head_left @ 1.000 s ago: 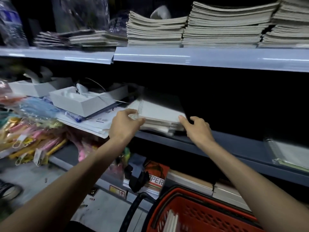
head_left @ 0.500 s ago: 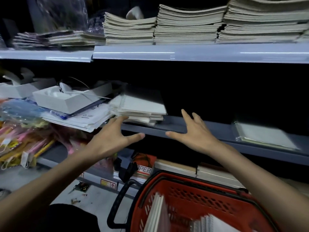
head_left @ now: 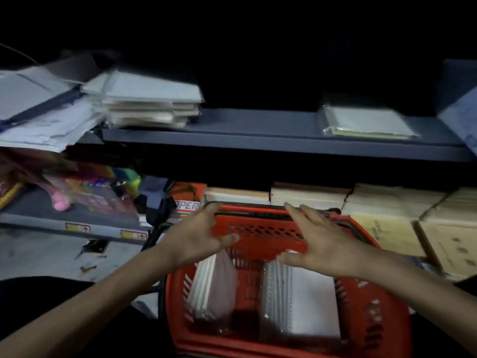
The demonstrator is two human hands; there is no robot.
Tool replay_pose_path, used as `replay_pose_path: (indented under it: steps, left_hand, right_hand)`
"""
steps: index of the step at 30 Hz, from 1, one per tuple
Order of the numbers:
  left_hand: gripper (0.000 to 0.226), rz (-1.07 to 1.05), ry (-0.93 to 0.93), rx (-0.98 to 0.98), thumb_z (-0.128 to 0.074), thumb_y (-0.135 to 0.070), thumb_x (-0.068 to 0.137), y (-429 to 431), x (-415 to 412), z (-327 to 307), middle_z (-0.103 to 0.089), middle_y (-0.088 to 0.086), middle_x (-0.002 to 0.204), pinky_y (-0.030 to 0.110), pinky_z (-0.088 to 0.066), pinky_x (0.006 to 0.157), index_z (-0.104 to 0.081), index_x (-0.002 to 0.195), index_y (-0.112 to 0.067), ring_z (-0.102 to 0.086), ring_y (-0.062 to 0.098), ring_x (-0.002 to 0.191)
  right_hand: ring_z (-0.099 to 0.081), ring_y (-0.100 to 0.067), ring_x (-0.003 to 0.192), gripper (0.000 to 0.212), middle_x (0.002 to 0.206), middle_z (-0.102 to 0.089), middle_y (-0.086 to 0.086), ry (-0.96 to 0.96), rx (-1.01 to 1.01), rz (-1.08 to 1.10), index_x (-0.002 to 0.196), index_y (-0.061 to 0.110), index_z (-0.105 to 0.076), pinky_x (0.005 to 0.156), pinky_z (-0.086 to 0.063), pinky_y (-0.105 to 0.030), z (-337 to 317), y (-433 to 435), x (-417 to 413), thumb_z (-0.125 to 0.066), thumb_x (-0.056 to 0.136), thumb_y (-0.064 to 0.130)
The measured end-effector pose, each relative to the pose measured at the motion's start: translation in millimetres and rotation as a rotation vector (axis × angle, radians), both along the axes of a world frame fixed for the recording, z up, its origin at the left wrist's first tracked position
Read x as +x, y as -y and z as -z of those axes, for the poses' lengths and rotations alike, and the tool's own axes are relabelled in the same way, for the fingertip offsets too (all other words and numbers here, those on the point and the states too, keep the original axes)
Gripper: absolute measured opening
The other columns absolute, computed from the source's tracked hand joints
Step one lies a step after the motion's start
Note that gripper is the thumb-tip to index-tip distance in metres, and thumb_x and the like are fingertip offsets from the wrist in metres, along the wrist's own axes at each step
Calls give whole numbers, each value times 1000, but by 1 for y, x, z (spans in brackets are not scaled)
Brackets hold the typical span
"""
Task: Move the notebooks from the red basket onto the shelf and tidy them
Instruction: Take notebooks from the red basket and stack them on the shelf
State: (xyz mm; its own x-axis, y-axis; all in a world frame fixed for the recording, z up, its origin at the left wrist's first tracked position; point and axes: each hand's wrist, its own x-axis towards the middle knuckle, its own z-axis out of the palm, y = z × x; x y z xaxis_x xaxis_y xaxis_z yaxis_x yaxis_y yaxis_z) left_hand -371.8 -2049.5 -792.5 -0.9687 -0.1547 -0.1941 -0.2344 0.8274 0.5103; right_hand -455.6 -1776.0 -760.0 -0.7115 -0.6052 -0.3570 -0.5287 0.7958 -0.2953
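Hovering over the basket right now: my left hand (head_left: 196, 236) and right hand (head_left: 322, 244) are both spread wide, fingers straight, holding nothing. They hang just above the red basket (head_left: 387, 319). The left one is over the slim spiral bundle (head_left: 214, 285) standing on edge at the left side. The right one has its thumb right at the top of the bigger wrapped spiral stack (head_left: 304, 301). It's too blurry to say if it's touching.

I'd call this the reach-for-the-next-batch step. A notebook pile (head_left: 152, 99) sits on the dark shelf (head_left: 258, 130) up at the far left, and plenty is left in the basket, so roughly mid-job. The next move probably needs both hands closing round one bundle and lifting it up past the rim.

A lone wrapped notebook (head_left: 369, 122) lies at the far right of that shelf, and loose papers (head_left: 44, 120) crowd the pile's left. Paper reams (head_left: 387, 202) sit on the lower level just behind the basket. The shelf edge runs above the far rim, so I reckon a careless lift could clip it.
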Motion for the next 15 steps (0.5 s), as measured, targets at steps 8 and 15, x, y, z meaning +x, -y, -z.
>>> replay_pose_path:
  steps: [8, 15]
  left_hand:
    - [79, 42, 388, -339, -61, -65, 91, -16, 17, 82, -45, 10, 152, 41, -52, 102, -44, 147, -13, -56, 27, 134]
    - [62, 98, 208, -495, -58, -58, 95, -41, 13, 96, -45, 4, 140, 38, -54, 84, -43, 140, -17, -58, 25, 126]
  right_hand:
    - [-1, -29, 159, 103, 172, 6, -6, 167, 113, 44, 162, 32, 12, 126, -16, -53, 74, -13, -3, -58, 93, 64]
    - [-16, -32, 156, 92, 169, -11, -7, 139, 107, 34, 164, 28, 4, 125, -20, -49, 90, 1, -4, -53, 98, 58]
